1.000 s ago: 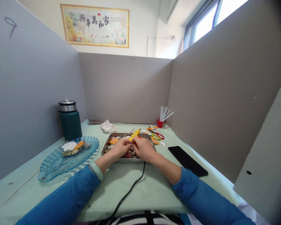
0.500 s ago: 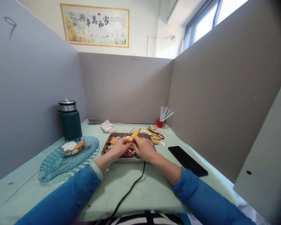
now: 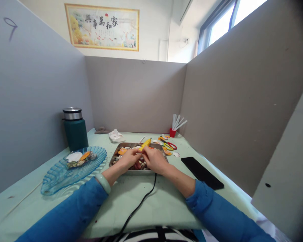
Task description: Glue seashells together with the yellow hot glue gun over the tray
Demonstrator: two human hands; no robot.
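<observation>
Our left hand [image 3: 130,159] and right hand [image 3: 155,160] meet over the metal tray [image 3: 137,172]; whether either grips the yellow glue gun [image 3: 145,144] there we cannot tell, but snagging the black cord [image 3: 144,199] could jerk it.

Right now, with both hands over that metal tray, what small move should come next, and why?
I'd probably ease the left hand and right hand slightly apart: they come together over the metal tray, hiding whatever may be between them, and the yellow glue gun is very close.
</observation>
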